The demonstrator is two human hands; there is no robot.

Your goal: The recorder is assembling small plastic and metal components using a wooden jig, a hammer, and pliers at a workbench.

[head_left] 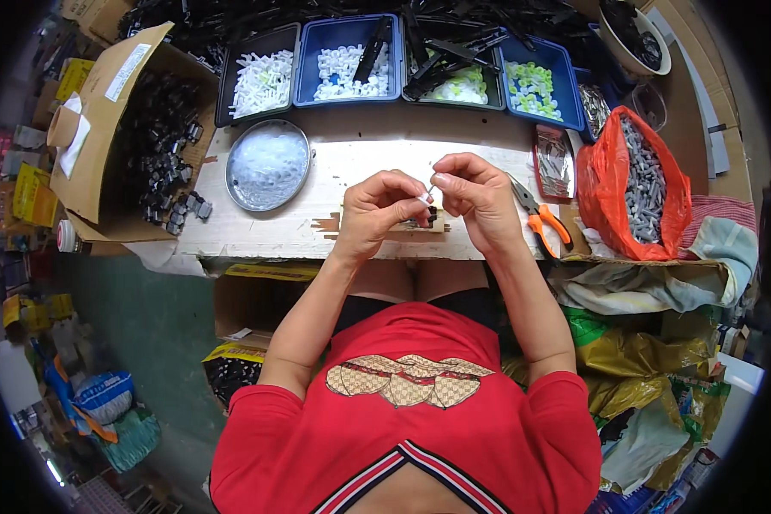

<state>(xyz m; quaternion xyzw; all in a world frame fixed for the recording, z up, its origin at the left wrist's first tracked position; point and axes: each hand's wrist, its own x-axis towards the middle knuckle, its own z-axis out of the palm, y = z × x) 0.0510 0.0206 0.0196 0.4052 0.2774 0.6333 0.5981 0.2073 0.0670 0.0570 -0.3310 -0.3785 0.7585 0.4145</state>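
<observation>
Surface [343,146]: pale, worn wood; stock stands round its left, far and right sides, presumably to keep handwork at the near middle. Cardboard box [94,167], left, opens rightward, probably so its black parts can be drawn out by hand. Red plastic bag [600,193], right, mouth spread, apparently for easy access to grey cylindrical parts. Plastic bins [348,99] line the far side, seemingly sorting white from yellow-green pieces. Round metal dish [265,206] sits left of the hands. Left hand [381,210]: grip clamped on a small white piece [425,198], held above the near-middle surface, likely for close sight. Right hand [481,195]: fingertips beside it; cannot tell whether its grip holds anything. Orange-handled pliers [543,211] lie just right, likely for quick reach. Wooden block [438,227] lies beneath the hands. Counts: box 1, bag 1, bins 4, dish 1, hands 2, pliers 1, block 1, held white piece 1; loose stock uncountable.
</observation>
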